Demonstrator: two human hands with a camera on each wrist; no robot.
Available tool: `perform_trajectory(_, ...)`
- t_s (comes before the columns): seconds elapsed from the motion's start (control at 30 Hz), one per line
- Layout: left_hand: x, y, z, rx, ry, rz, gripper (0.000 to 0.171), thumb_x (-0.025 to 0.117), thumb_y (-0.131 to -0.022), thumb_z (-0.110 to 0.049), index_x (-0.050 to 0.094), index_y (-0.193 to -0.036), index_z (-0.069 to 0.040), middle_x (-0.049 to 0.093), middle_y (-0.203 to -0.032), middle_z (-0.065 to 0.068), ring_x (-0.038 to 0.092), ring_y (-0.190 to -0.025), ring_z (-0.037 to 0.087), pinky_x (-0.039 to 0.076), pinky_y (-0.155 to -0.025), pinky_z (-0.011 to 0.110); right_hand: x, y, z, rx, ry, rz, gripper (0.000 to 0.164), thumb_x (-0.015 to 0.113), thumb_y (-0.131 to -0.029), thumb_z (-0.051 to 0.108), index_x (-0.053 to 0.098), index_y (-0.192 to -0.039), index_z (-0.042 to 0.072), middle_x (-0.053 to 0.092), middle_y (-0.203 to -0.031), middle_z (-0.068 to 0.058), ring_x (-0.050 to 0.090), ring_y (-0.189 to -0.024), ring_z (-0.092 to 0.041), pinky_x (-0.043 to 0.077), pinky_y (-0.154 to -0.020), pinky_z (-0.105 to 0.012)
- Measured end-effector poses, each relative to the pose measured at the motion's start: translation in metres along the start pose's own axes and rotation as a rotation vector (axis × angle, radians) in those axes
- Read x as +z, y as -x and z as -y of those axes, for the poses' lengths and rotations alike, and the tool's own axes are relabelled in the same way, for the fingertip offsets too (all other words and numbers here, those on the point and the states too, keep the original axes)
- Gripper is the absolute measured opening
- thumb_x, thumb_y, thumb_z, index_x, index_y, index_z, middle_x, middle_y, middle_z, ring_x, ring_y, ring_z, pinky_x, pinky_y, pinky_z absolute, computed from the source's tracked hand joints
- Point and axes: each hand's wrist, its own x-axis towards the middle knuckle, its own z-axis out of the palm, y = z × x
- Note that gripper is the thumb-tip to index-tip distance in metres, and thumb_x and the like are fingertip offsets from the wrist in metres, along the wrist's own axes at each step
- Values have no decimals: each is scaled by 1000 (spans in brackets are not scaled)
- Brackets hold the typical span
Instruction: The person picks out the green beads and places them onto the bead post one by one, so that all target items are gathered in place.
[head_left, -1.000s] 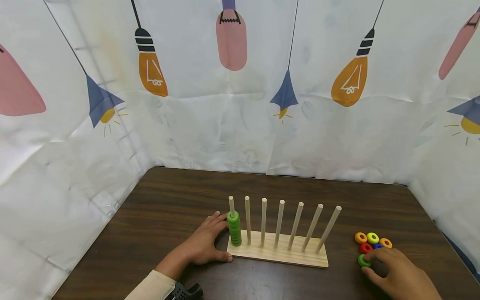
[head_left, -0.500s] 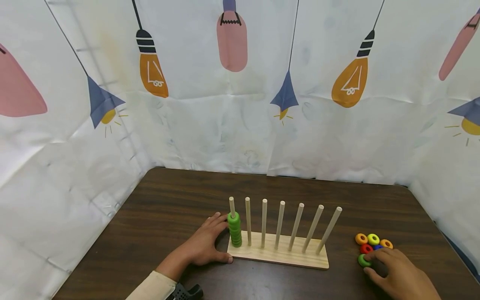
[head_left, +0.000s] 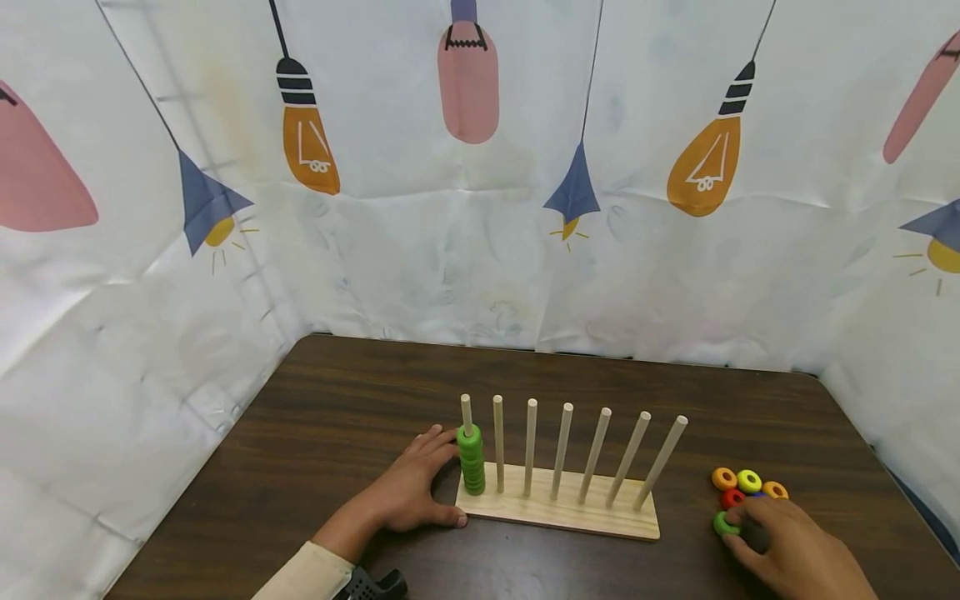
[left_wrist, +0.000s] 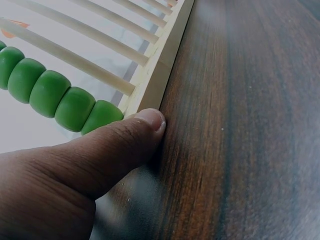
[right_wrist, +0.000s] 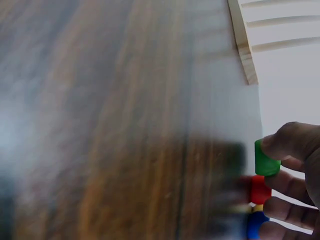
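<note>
A wooden peg stand [head_left: 558, 508] has a row of upright pegs on a pale base. Several green rings [head_left: 472, 462] are stacked on its leftmost peg. My left hand [head_left: 405, 492] rests at the stand's left end, fingers extended beside the green stack. In the left wrist view its thumb [left_wrist: 125, 137] touches the base's front corner. To the right of the stand, my right hand [head_left: 795, 542] pinches a loose green ring [head_left: 725, 523] between thumb and fingers, low over the table. The right wrist view shows this green ring [right_wrist: 266, 159] under the thumb.
Behind the right hand lie a red ring [head_left: 732, 498], two orange rings [head_left: 723, 478] and a yellow ring [head_left: 748, 481]. A blue ring [right_wrist: 256, 224] is partly hidden by the fingers. A printed cloth [head_left: 480, 250] hangs behind the brown table [head_left: 360, 375].
The right hand has drawn the green ring slightly left, away from the red one. The left hand keeps its place on the stand, and the head view has shifted a little.
</note>
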Motion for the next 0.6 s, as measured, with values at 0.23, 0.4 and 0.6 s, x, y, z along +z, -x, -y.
perform_trajectory(0.23,0,0,0,-6,-6,-2,88,88,-75,-54,54,-146,-15,35,-162,10,16,-153,41,16,-120,65,-5,1,12,-90,-21,-156,26,89,-81,26,71,-100,25,65,-97,5,61,-92,-20,55,-66,-44)
perform_trajectory(0.4,1,-1,1,-5,-12,-2,88,88,-75,-54,54,-146,-15,35,-162,9,16,-153,40,16,-120,64,-9,1,21,-164,-14,-291,33,92,-75,22,73,-102,23,64,-97,3,60,-87,-18,52,-57,-33)
perform_trajectory(0.6,0,-1,0,-8,-9,2,91,88,-75,-54,52,-148,-14,34,-162,9,16,-153,40,16,-120,64,-18,0,31,-207,-47,-369,34,92,-76,20,72,-103,26,66,-103,5,60,-86,-17,47,-52,-24)
